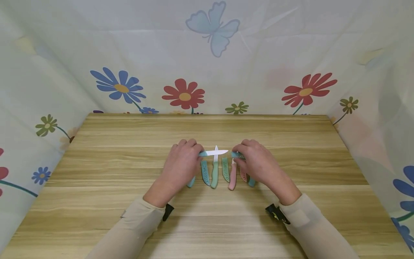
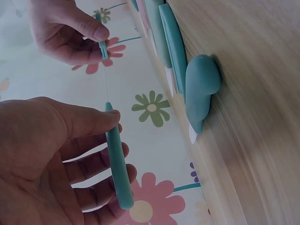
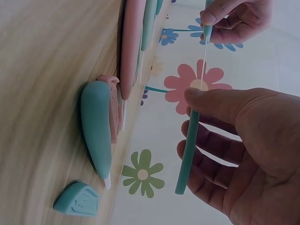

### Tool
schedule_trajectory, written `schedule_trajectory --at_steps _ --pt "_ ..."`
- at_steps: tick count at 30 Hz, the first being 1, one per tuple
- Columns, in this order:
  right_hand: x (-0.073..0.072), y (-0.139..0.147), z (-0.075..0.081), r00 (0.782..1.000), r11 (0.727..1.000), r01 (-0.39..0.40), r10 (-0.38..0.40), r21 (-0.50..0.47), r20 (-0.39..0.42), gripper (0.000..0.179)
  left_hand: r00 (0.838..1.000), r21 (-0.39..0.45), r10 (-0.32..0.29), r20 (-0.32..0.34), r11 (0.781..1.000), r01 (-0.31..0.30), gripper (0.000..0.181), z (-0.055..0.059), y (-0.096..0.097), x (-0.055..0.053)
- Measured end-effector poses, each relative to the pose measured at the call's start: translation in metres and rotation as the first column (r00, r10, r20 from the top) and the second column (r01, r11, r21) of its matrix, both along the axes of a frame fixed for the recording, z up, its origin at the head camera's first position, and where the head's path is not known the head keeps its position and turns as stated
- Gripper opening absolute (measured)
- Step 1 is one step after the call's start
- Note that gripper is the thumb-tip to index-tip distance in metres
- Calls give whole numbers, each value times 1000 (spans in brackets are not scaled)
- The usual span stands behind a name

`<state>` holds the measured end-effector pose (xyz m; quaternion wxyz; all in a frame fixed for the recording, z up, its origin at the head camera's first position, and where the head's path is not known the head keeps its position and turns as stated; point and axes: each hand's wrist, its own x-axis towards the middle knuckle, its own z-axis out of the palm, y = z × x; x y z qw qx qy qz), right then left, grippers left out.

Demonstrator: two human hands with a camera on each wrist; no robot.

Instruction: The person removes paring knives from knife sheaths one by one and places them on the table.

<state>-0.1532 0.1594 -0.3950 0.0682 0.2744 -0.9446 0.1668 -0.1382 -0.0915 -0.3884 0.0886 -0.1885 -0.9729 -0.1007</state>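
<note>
My left hand pinches a paring knife by its teal handle, thumb on one side and fingers on the other. Its white blade points right, toward my right hand. That hand holds a teal blade sheath between thumb and fingers. In the head view a small gap shows between blade tip and sheath. Below the hands lie a green-handled knife, a pink-handled knife, a teal sheath and a green sheath. My right hand partly covers a pink sheath.
Teal-handled knives lie at both ends of the row, one at left and one at right. Beside the right one is another teal sheath. Flower-printed cloth hangs behind and beside the wooden table.
</note>
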Motion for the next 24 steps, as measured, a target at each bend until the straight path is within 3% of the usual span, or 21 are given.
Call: schedule_trajectory --at_steps 24 --pt "-3 -12 9 997 1000 29 -29 -2 68 22 994 67 105 7 992 -106 13 2 -13 -3"
